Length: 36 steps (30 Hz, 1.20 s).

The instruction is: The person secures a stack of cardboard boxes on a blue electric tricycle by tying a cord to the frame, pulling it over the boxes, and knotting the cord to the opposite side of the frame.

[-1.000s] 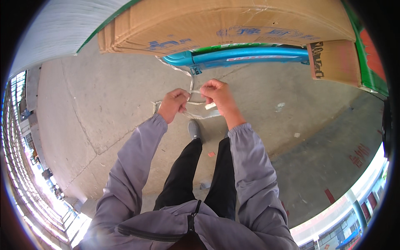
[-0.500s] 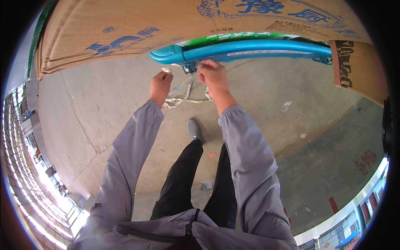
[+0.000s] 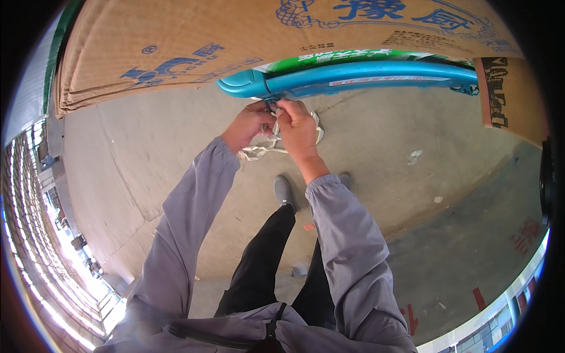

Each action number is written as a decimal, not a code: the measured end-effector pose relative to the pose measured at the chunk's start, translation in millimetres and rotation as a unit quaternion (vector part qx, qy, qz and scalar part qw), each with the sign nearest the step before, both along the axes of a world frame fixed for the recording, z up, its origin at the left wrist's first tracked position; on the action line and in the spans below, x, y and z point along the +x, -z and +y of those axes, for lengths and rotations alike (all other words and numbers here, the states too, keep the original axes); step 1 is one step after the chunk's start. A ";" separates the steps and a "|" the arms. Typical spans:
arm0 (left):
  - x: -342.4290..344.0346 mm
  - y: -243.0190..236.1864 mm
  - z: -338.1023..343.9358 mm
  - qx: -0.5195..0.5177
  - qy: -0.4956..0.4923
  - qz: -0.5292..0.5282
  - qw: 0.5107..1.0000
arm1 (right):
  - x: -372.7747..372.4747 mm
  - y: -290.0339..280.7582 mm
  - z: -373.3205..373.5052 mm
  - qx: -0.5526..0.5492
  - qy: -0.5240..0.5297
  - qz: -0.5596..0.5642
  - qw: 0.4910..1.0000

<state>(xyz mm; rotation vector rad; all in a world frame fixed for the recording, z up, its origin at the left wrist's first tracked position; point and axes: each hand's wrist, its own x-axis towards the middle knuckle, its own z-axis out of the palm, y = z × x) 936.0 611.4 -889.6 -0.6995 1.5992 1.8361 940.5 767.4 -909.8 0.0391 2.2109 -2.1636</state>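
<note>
My left hand (image 3: 246, 125) and my right hand (image 3: 298, 130) meet just below a blue rail (image 3: 365, 76), by a small dark hook or bracket (image 3: 271, 102) under its left end. The fingers of both are closed around a flat whitish strap (image 3: 256, 153). Loose loops of it dangle below and to the right of my hands, over the floor. Exactly how the strap runs between my fingers and the bracket is hidden.
A large brown cardboard box (image 3: 176, 35) rests above the rail, jutting toward me. Green packaging (image 3: 329, 59) shows beneath it. Another cardboard box (image 3: 511, 97) stands at the right. Scraps lie on the concrete floor (image 3: 376, 176); my grey shoes (image 3: 283, 189) are below my hands.
My left hand has moved right and up to join my right hand at the bracket, bringing the strap end along. My right hand has lowered slightly. A second shoe now shows.
</note>
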 end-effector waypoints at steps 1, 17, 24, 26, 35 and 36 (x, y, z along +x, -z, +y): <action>-2.5 6.8 -10.2 0.013 0.020 -0.001 1.000 | 3.2 -5.6 -3.2 0.071 -0.023 0.066 0.995; 3.6 0.1 -13.4 0.063 0.032 -0.001 0.998 | 0.8 -14.7 -9.0 0.415 -0.078 0.104 0.901; 23.7 -2.8 -9.1 0.017 -0.012 0.054 0.998 | 1.8 -13.3 -8.6 0.407 -0.055 0.019 0.912; 18.6 1.9 -16.9 0.049 -0.047 0.027 0.997 | 5.0 -15.9 -10.5 0.408 -0.048 0.030 0.911; -5.9 -12.7 -10.8 0.091 0.032 -0.026 0.995 | 12.2 -10.0 -8.3 0.435 -0.073 0.033 0.897; -5.9 -12.3 -10.9 0.087 0.030 -0.026 0.995 | 12.2 -12.6 -8.8 0.438 -0.050 0.050 0.896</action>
